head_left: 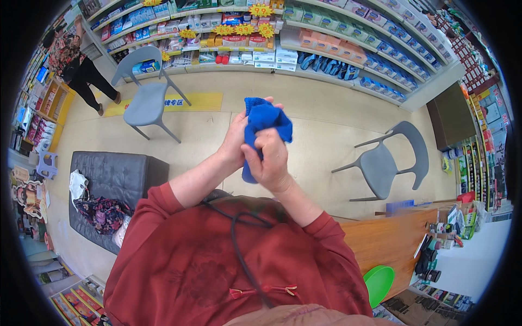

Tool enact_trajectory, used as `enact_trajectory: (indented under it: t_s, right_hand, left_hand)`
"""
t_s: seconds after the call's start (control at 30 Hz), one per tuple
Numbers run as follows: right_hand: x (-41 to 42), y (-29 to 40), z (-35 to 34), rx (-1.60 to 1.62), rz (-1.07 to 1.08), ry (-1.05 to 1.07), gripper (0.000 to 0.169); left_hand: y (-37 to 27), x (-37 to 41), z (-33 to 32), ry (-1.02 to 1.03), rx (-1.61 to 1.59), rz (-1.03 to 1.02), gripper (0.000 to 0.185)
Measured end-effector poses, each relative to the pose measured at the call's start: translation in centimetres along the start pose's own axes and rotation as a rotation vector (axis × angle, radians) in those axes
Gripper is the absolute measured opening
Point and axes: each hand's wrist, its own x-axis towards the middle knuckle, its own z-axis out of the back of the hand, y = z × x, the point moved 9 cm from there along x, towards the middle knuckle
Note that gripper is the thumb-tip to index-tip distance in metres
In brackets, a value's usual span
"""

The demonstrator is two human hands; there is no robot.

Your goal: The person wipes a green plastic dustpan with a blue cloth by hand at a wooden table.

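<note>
A blue cloth point(265, 116) is held up in front of my chest, bunched and folded at its top. My left hand point(234, 138) supports it from behind, its fingertips showing past the cloth's upper edge. In front, my right hand point(271, 157) is closed with bent fingers on the cloth, the thumb pointing up along it. Beneath the hands a blue rounded end point(249, 175) sticks out; whether it is part of the cloth or a separate thing inside it, I cannot tell. A dark cord hangs over my red top.
A grey chair point(147, 102) stands ahead to the left, another grey chair point(379, 169) to the right. A black padded bench point(110, 175) holds bags at the left. At the right is a wooden counter point(391, 244). Stocked shelves line the far wall; a person point(67, 57) stands far left.
</note>
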Motion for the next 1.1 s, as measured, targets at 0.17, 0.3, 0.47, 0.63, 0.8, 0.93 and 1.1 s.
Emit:
enact_trajectory:
  t_s: [0.17, 0.3, 0.47, 0.63, 0.8, 0.93, 1.1]
  right_hand:
    - [6.8, -8.3, 7.9, -0.139, -0.097, -0.165, 0.018]
    - [5.3, -14.2, 11.5, -0.153, -0.262, -0.141, 0.018]
    - [1.4, -9.7, 10.2, -0.111, -0.016, -0.04, 0.017]
    - [5.2, -11.3, 13.6, -0.207, 0.105, -0.181, 0.016]
    - [8.4, -20.3, 19.4, -0.237, -0.243, -0.286, 0.013]
    - [6.3, -21.4, 15.7, -0.107, -0.282, -0.141, 0.01]
    - [7.9, -18.1, 8.9, -0.229, -0.06, -0.017, 0.014]
  left_hand:
    - [2.8, 2.9, -3.4, 0.048, 0.016, -0.071, 0.02]
    - [3.9, 5.3, -6.4, -0.01, 0.043, -0.077, 0.025]
    - [4.6, 9.2, -7.5, -0.071, 0.034, -0.029, 0.038]
    - [8.4, 11.1, -9.0, 0.034, -0.079, 0.124, 0.022]
    - [8.0, 13.9, -11.9, 0.092, 0.067, 0.061, 0.017]
    - [5.3, 18.5, -12.2, 0.15, 0.03, -0.056, 0.032]
    - [1.9, 23.5, -11.6, 0.345, -0.085, -0.031, 0.044]
